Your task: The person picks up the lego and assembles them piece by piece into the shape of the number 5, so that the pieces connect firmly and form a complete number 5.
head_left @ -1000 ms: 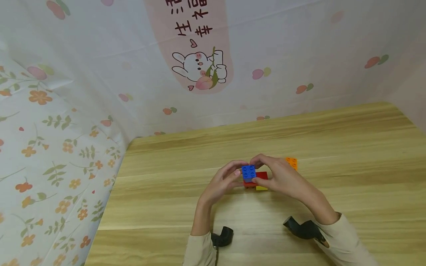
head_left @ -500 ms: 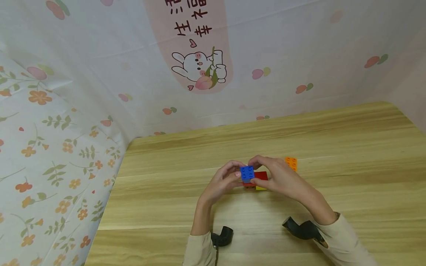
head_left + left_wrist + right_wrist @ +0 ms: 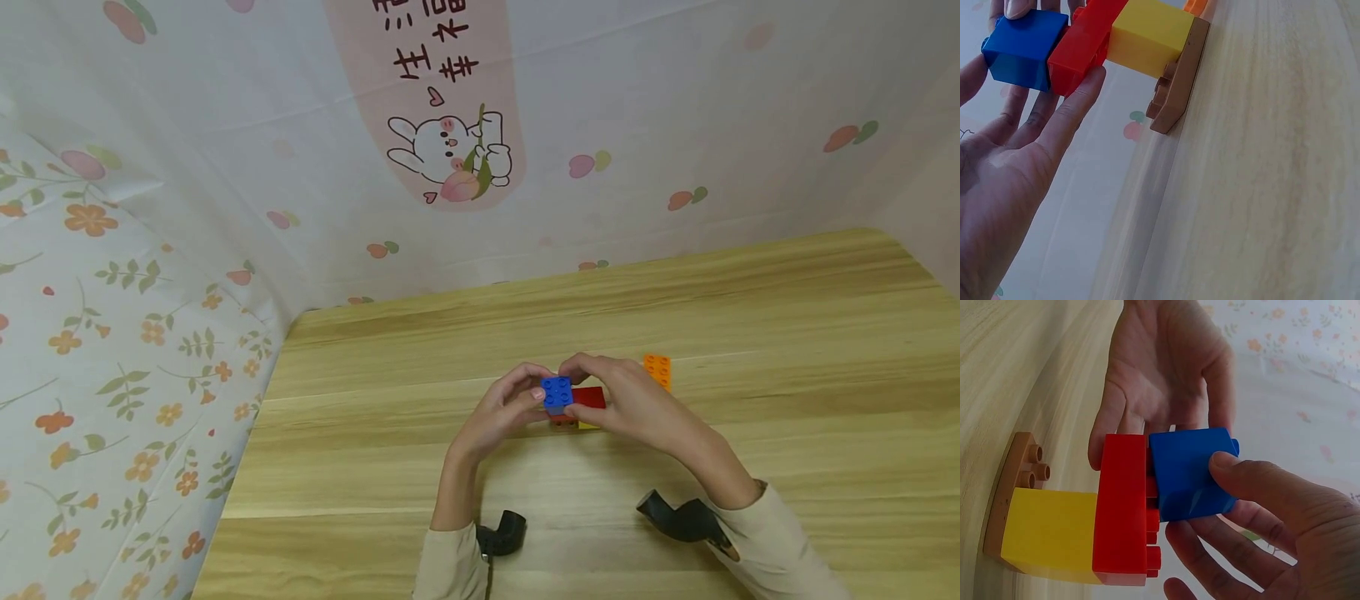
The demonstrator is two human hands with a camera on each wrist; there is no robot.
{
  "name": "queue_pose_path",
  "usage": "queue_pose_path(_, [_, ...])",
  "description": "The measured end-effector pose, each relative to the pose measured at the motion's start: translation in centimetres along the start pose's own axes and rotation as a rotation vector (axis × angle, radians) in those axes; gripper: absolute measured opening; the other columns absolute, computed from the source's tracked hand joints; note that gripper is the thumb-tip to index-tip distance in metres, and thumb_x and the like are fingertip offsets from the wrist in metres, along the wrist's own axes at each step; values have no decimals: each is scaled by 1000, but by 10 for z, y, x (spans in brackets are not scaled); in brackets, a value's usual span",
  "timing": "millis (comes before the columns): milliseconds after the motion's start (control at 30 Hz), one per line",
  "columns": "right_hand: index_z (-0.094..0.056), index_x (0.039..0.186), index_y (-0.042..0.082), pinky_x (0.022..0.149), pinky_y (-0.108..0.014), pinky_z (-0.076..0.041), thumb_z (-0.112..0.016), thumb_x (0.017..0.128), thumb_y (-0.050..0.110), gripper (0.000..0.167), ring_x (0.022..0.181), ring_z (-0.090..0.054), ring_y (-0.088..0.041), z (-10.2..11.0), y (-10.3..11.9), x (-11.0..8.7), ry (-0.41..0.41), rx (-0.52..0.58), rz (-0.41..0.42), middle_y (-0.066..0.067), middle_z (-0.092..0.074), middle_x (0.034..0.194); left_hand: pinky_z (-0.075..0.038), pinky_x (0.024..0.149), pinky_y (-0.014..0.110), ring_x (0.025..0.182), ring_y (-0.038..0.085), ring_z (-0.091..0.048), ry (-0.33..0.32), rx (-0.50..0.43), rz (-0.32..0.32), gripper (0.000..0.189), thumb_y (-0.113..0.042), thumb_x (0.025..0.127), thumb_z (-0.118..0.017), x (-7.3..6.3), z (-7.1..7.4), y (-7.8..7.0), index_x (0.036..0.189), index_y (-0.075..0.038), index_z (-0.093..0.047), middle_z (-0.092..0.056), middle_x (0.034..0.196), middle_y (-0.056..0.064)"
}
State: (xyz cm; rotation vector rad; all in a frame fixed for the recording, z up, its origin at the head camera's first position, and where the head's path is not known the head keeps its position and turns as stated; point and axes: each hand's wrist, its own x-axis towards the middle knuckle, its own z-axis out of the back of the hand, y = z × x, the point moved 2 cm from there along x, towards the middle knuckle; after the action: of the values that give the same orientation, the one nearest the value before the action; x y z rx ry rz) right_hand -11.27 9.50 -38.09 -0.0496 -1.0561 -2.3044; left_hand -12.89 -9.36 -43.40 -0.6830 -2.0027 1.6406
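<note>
In the head view a blue toy brick (image 3: 557, 392) is at the left end of a longer red toy brick (image 3: 589, 397). My right hand (image 3: 637, 400) pinches the blue brick between thumb and fingers. My left hand (image 3: 498, 410) curls round the left end, its thumb at the blue brick and one finger under the red one. Some red studs show beside the blue brick, which looks slightly tilted; whether it is fully seated I cannot tell. Below the red brick are a yellow brick (image 3: 1050, 531) and a flat brown brick (image 3: 1010, 494) with bare studs.
An orange brick (image 3: 657, 370) lies on the wooden table (image 3: 375, 433) just behind my right hand. Floral cloth (image 3: 637, 100) hangs along the table's back and left. A black wrist mount (image 3: 502, 535) is on my left arm, and another (image 3: 682, 517) on my right.
The blue brick has shifted slightly left and nearer to me, with my right fingers following it. My left hand has stayed almost still.
</note>
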Motion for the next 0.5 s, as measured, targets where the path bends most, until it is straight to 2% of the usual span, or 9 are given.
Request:
queue_pose_path(200, [-61,107,5,75,-35,-53,-76,78,14,34,91,-63,-18,1,-2,0,10,27,-9,-1,-66,99,-43,92,51,109,26,-53,-1,-8,-7,29,-8,98,-43,1,0,1,123,8,-42,-49,121,15])
queue_pose_path(333, [-62,109,6,80,-41,-51,-73,81,15,32,96,-61,-19,6,-4,-2,17,68,-21,-1,-65,103,-44,92,49,107,23,-54,-11,-12,4,29,-8,98,-43,1,-1,1,123,8,-42,-50,117,14])
queue_pose_path(500, [-63,112,4,80,-45,-51,-69,85,16,31,98,-60,-21,12,-6,-5,1,90,-16,-2,-64,106,-44,91,48,105,23,-54,-15,-21,11,30,-8,98,-44,1,0,0,122,10,-41,-50,116,14])
